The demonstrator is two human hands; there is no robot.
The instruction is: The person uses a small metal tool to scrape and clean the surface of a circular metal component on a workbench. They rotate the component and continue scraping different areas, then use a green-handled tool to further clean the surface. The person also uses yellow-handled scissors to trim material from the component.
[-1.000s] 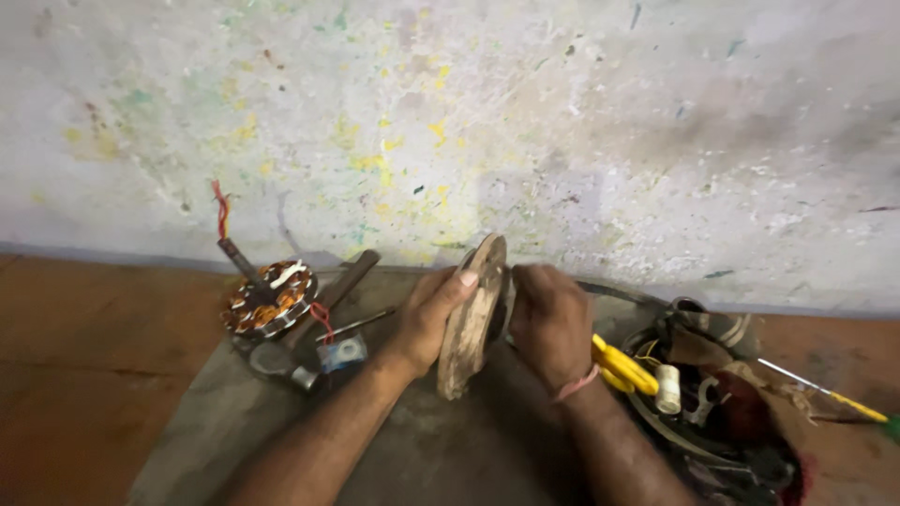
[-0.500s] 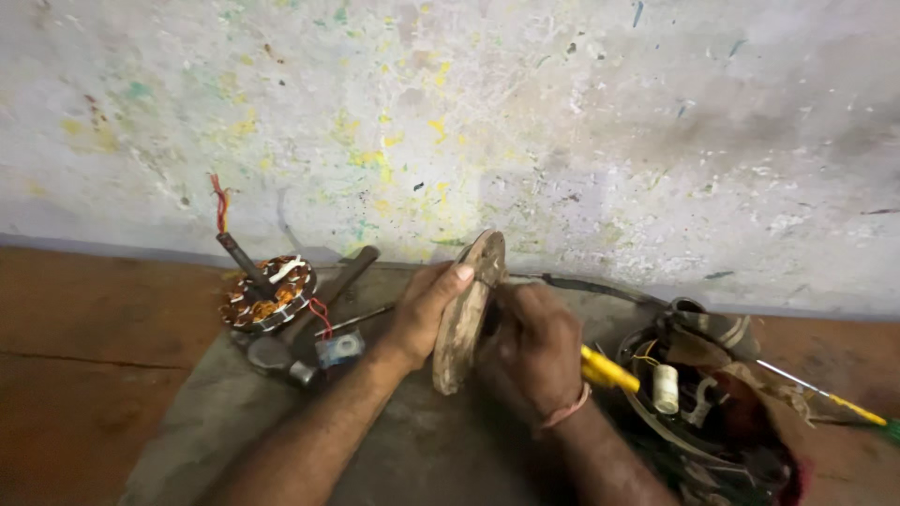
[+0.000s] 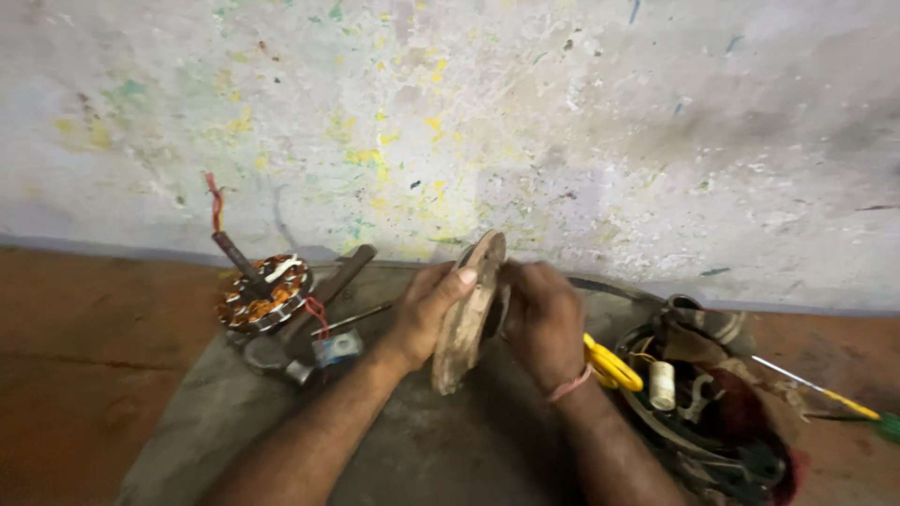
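A round, dusty brown metal cover [image 3: 466,309] stands on edge on the grey mat [image 3: 412,440]. My left hand [image 3: 427,309] grips its left face, thumb over the rim. My right hand [image 3: 544,319] presses against its right face, fingers hidden behind the disc. A pink thread band circles my right wrist. To the left lies a copper-wound stator [image 3: 264,292] on a shaft with red wires.
A hammer [image 3: 309,319] and a small blue part [image 3: 337,347] lie beside the stator. At right sits a dark round bowl of tools [image 3: 712,412] with yellow-handled pliers [image 3: 609,364] and a white roll. A thin screwdriver [image 3: 825,394] lies far right. A paint-flecked wall [image 3: 469,122] rises behind.
The cover stays upright between both hands. My right hand has shifted lower and closer against the disc's right face; my left hand keeps its hold.
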